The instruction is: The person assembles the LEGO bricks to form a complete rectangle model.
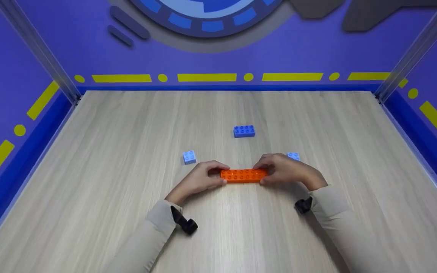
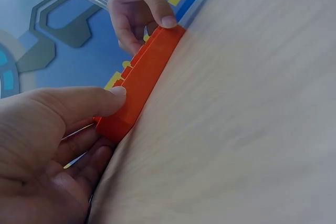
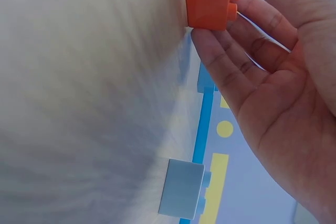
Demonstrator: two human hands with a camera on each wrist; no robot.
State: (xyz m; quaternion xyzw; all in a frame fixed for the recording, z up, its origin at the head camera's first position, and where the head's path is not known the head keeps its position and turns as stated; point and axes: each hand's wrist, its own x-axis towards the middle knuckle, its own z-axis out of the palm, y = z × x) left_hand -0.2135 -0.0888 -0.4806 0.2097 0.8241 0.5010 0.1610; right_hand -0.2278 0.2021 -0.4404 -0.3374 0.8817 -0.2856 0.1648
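Note:
A long orange building brick point(image 1: 243, 175) with two rows of studs lies flat on the table, its length running left to right. My left hand point(image 1: 201, 177) pinches its left end between thumb and fingers. At the opposite end my right hand point(image 1: 288, 170) pinches it in the same way. In the left wrist view the thumb presses the brick's near side point(image 2: 144, 80). The right wrist view shows the brick's end face point(image 3: 207, 6) between thumb and fingers. Just behind the right hand, partly hidden, sits a light blue brick point(image 1: 293, 156).
Another light blue brick point(image 1: 189, 157) lies beyond the left hand. Farther back is a blue brick point(image 1: 244, 131) with two rows of studs. The wooden table point(image 1: 127, 151) is bounded by purple walls point(image 1: 211, 64) at the back and both sides.

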